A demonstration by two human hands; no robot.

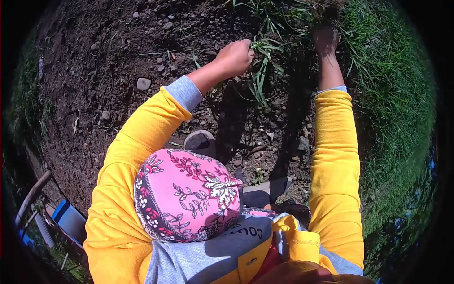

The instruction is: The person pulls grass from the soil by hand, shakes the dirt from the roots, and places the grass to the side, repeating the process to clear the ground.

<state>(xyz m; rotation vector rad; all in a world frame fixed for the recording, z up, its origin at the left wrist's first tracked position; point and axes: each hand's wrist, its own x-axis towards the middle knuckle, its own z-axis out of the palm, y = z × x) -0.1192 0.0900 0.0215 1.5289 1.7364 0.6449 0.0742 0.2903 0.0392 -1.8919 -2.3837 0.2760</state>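
Observation:
My left hand (235, 57) is closed in a fist around a tuft of grass (261, 71), whose long green blades droop to the right over the soil. Further right, in deep shadow at the top, my right hand (326, 40) looks closed at the edge of the grass. A dark, root-like brown clump (326, 13) lies just beyond it; whether the fingers grip this clump is hard to see. Both arms reach forward in yellow sleeves with grey cuffs.
Dark, stony soil (94, 90) spreads to the left, with a pale stone (144, 84) on it. Thick grass (392, 94) covers the right side. Below are my shoe (200, 142) and a rounded pink floral cloth (189, 199). A blue object (68, 220) and a curved wooden handle (32, 196) lie lower left.

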